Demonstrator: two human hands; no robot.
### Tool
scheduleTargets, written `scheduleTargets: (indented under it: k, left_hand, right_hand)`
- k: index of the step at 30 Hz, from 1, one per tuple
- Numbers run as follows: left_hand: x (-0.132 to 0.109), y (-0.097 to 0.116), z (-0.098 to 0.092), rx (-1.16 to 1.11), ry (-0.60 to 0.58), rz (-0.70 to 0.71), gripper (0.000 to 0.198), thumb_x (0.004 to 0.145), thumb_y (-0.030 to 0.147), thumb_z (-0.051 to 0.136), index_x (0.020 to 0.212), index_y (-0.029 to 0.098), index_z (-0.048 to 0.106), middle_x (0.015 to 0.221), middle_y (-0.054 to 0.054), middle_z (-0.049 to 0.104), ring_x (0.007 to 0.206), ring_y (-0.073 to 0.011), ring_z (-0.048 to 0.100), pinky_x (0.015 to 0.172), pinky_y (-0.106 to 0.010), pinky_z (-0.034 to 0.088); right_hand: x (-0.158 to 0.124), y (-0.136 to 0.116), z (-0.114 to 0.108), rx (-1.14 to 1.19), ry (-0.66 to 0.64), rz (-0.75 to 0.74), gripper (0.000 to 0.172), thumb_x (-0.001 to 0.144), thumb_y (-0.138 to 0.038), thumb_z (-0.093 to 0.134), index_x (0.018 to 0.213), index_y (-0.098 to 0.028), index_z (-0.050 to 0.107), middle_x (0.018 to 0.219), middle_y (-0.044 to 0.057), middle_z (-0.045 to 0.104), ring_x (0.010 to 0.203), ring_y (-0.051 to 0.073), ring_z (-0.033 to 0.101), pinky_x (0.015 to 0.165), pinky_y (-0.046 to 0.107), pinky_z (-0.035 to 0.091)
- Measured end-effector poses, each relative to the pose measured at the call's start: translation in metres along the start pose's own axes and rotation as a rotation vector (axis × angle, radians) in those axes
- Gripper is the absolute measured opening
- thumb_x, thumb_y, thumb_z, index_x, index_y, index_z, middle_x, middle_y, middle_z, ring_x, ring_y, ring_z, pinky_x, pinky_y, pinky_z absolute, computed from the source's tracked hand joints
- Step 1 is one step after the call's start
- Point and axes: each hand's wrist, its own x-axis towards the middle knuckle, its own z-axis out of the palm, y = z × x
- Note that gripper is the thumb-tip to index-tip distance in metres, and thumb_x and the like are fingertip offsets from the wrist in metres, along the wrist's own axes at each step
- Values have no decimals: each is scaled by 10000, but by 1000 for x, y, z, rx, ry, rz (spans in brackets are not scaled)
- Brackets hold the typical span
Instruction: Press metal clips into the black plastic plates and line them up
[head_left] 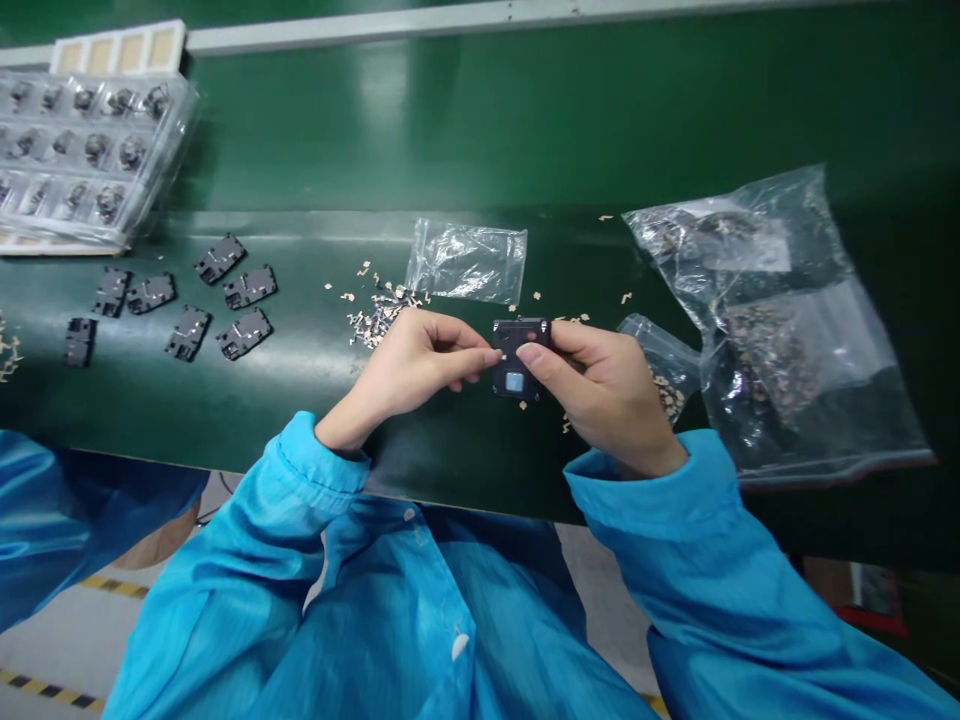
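In the middle of the head view a flat black plastic housing (517, 385) with a pale bluish square is held above the green table. My right hand (611, 385) grips it from the right, thumb on its face and fingers behind. My left hand (420, 365) is closed in a pinch, its thumb tip at the housing's left edge. A tiny pale bit shows at that tip, too small to make out. Behind my left hand lies a pile of small metal pieces (379, 315). More small pieces (667, 395) are in a small clear bag (652, 340) beyond my right hand.
Several black housings (251, 287) lie on the table (480, 130) at left. Clear trays of parts (97, 150) are stacked at far left. An empty-looking clear bag (469, 262) lies ahead; a large bag (795, 340) is at right. A co-worker's blue sleeve (30, 520) shows at left.
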Motion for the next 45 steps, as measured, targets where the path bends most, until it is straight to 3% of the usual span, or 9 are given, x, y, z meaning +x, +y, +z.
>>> scheduleTargets:
  k: [8, 22, 25, 29, 31, 33, 35, 39, 45]
  left_hand:
    - [-2, -1, 5, -82, 0, 0, 117, 694, 214, 723, 668, 107, 684, 530, 14, 617, 471, -59, 544, 456, -151, 440]
    - [-3, -4, 8, -28, -25, 56, 144, 750, 243, 674, 680, 117, 670, 550, 3, 620, 486, -71, 547, 460, -170, 423]
    - [-3, -5, 5, -15, 5, 185, 229, 848, 298, 566, 768, 123, 689, 648, -29, 668, 557, -95, 603, 546, -206, 500]
    - [-4, -7, -1, 270, 167, 541, 277, 843, 223, 565, 1098, 191, 669, 1154, -85, 676, 1061, -192, 634, 913, -327, 527]
    - [-5, -7, -3, 431, 146, 687, 259, 815, 228, 637, 1069, 216, 686, 1276, -84, 624, 1200, -226, 566, 1024, -381, 469]
    - [-5, -7, -5, 458, 106, 766, 146, 825, 241, 658, 953, 202, 717, 1160, -87, 686, 1130, -217, 613, 1002, -373, 482]
    - [-6, -6, -6, 403, 91, 744, 92, 837, 237, 660, 864, 178, 726, 948, -72, 736, 942, -178, 675, 879, -306, 528]
    - [-7, -1, -6, 212, 80, 457, 107, 773, 246, 721, 771, 139, 718, 697, -25, 698, 626, -108, 632, 586, -199, 492]
    - [-3, -1, -3, -218, -55, 189, 311, 661, 348, 820, 804, 113, 675, 590, 19, 627, 490, -80, 588, 467, -174, 490]
  right_hand:
    - [-1, 3, 7, 152, 8, 51, 107, 806, -282, 623, 782, -203, 691, 771, 20, 700, 710, 182, 657, 594, 281, 552]
    - [-1, 7, 10, 147, 74, 56, 65, 745, -254, 635, 724, -200, 664, 711, 19, 673, 671, 176, 643, 566, 280, 540]
    - [-1, 9, 7, 301, 54, 103, 158, 749, -274, 672, 889, -202, 686, 761, 18, 678, 736, 185, 658, 610, 286, 550]
    - [1, 10, 2, 528, -43, 218, 534, 749, -303, 715, 1257, -218, 573, 672, -37, 611, 580, 136, 577, 542, 261, 504]
    - [1, 9, 2, 611, -160, 267, 566, 761, -346, 718, 1282, -196, 555, 620, -51, 571, 506, 116, 522, 488, 245, 469]
    - [2, 9, 2, 631, -270, 290, 541, 805, -458, 678, 1245, -160, 581, 601, -35, 569, 483, 115, 514, 455, 238, 449]
    - [2, 11, 2, 574, -276, 274, 580, 850, -610, 571, 1188, -141, 620, 608, -6, 587, 493, 122, 535, 453, 239, 454]
    - [0, 13, -2, 484, -111, 149, 703, 820, -780, 438, 1088, -177, 681, 804, 49, 656, 616, 140, 602, 541, 259, 519]
    - [-2, 3, -13, 437, -217, 22, 526, 716, -482, 794, 1149, -230, 635, 1059, 45, 671, 800, 167, 661, 673, 273, 567]
